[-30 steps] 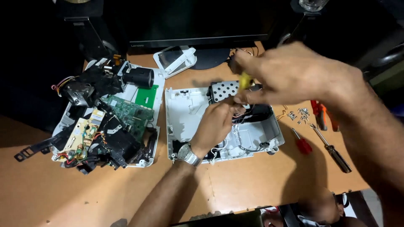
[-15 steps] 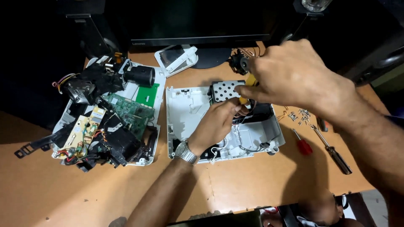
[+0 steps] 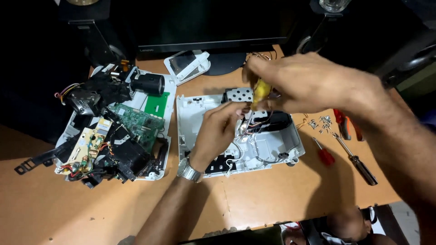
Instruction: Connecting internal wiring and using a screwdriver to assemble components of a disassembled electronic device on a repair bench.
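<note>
The right hand (image 3: 313, 84) has its grip closed on a yellow-handled screwdriver (image 3: 260, 92), shaft pointing down at the white casing (image 3: 272, 147); the left hand (image 3: 218, 129), below it, pinches a part there.

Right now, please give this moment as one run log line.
left hand: on white casing | right hand: holds yellow-handled screwdriver | screws: beside casing

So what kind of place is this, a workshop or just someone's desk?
Most likely a home desk used as an electronics repair bench. A monitor stand sits at the back, an opened white device shell lies on the wooden table, with screwdrivers and loose circuit boards around it.
</note>
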